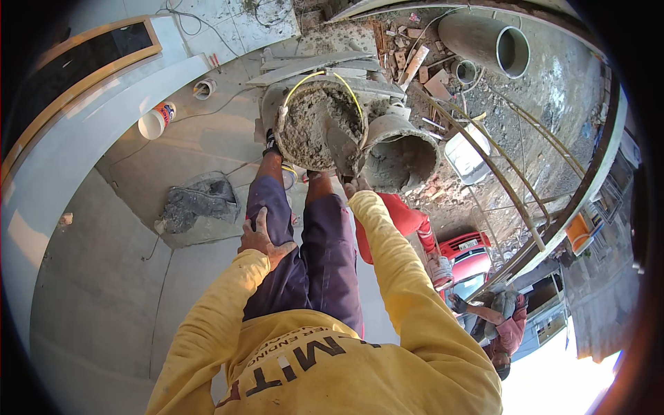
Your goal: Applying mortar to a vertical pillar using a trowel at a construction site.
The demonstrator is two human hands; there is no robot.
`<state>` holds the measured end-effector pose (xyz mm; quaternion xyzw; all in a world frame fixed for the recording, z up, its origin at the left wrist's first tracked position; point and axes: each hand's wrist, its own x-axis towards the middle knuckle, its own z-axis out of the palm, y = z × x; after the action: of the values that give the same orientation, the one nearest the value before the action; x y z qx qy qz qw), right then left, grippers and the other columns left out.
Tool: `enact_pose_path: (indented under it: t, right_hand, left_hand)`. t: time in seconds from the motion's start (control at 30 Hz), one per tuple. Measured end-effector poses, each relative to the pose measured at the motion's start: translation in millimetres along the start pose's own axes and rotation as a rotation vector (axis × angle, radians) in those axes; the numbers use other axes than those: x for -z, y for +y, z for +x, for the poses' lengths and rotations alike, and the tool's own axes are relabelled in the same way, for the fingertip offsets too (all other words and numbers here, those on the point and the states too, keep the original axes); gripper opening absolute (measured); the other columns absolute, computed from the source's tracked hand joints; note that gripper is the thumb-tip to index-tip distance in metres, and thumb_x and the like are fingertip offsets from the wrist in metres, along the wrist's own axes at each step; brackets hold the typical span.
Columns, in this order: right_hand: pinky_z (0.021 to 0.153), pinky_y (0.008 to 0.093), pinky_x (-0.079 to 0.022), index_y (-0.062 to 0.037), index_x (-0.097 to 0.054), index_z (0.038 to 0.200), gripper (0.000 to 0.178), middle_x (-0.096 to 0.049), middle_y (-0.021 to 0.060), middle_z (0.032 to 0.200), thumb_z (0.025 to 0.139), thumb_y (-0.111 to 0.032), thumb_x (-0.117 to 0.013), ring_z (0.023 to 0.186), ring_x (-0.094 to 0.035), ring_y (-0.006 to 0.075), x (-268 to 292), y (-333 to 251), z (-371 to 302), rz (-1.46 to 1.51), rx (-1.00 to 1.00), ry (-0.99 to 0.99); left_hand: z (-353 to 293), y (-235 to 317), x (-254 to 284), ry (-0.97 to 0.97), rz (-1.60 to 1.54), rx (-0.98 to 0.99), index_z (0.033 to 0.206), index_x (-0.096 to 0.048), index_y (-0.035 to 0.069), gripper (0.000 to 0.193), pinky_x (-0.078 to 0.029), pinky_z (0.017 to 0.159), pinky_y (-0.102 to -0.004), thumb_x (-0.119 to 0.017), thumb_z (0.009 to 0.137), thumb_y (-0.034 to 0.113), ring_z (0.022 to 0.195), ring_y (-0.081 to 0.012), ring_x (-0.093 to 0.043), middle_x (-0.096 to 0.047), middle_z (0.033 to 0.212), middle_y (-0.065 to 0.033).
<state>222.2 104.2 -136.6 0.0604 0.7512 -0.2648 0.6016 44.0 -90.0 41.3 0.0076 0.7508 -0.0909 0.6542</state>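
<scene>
Left hand (263,238) is planted flat on the thigh of the dark blue trousers (311,256), fingers spread. Right hand (351,187) is up at the round grey bucket full of wet cement (319,124), which sits on the concrete floor (104,290) right by the feet; can't really tell how those fingers sit. A second mortar-caked grey bucket (401,155) tips on its side, touching the first.

I note a white tub (156,120) lying on its side on the concrete floor (104,290), well apart from a grey mortar heap (197,202). Large grey pipe (487,43) rests upper right among brick rubble (401,48). Red car (470,254) below the curved railing (512,187).
</scene>
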Motion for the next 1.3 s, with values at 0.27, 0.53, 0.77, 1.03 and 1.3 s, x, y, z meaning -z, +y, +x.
enact_pose_path:
  t: [0.27, 0.53, 0.77, 1.03, 1.3]
  right_hand:
    - [0.076, 0.0486, -0.047, -0.0051, -0.048, 0.105, 0.031, -0.06, 0.0247, 0.098, 0.085, -0.028, -0.055, 0.091, -0.058, 0.0405, 1, -15, -16, 0.837, -0.552, 0.562]
    - [0.094, 0.0394, -0.041, -0.0074, -0.049, 0.121, 0.049, -0.056, 0.0171, 0.111, 0.082, -0.037, -0.056, 0.109, -0.052, 0.0357, 0, 35, 27, -0.048, 0.234, 0.64]
    - [0.08, 0.0398, -0.042, -0.014, -0.043, 0.129, 0.053, -0.053, 0.0176, 0.111, 0.086, -0.044, -0.053, 0.095, -0.052, 0.0325, 3, 121, 124, 0.579, -0.015, 0.686]
    - [0.068, 0.035, -0.048, -0.0067, -0.047, 0.121, 0.061, -0.062, 0.0107, 0.097, 0.073, -0.034, -0.073, 0.079, -0.059, 0.0215, 45, 37, -1, 0.877, 0.107, 0.272]
    - [0.083, 0.0378, -0.047, -0.0082, -0.053, 0.108, 0.043, -0.059, 0.0172, 0.1, 0.074, -0.031, -0.066, 0.095, -0.058, 0.0321, 87, 22, -145, 0.751, 0.079, 0.59]
  left_hand:
    - [0, 9, -5, 0.021, 0.051, 0.003, 0.143, -0.013, 0.022, 0.106, -0.042, 0.096, -0.0468, -0.077, 0.063, 0.049, 0.12, -0.0446, -0.042, -0.024, 0.138, -0.0288]
    - [2, 16, -15, 0.033, 0.058, -0.018, 0.143, -0.012, 0.023, 0.107, -0.042, 0.096, -0.0472, -0.077, 0.062, 0.05, 0.119, -0.0453, -0.042, -0.025, 0.137, -0.0288]
    - [-4, 51, -19, -0.024, 0.046, -0.072, 0.143, -0.013, 0.023, 0.108, -0.041, 0.097, -0.0473, -0.078, 0.061, 0.049, 0.122, -0.046, -0.039, -0.022, 0.139, -0.0299]
    - [-13, 28, -8, 0.047, 0.001, 0.023, 0.144, -0.014, 0.023, 0.107, -0.04, 0.098, -0.0467, -0.078, 0.061, 0.048, 0.123, -0.0448, -0.038, -0.021, 0.141, -0.028]
    - [-16, 22, 8, 0.035, -0.055, 0.029, 0.144, -0.016, 0.026, 0.103, -0.04, 0.099, -0.0455, -0.075, 0.063, 0.049, 0.122, -0.043, -0.041, -0.025, 0.141, -0.0258]
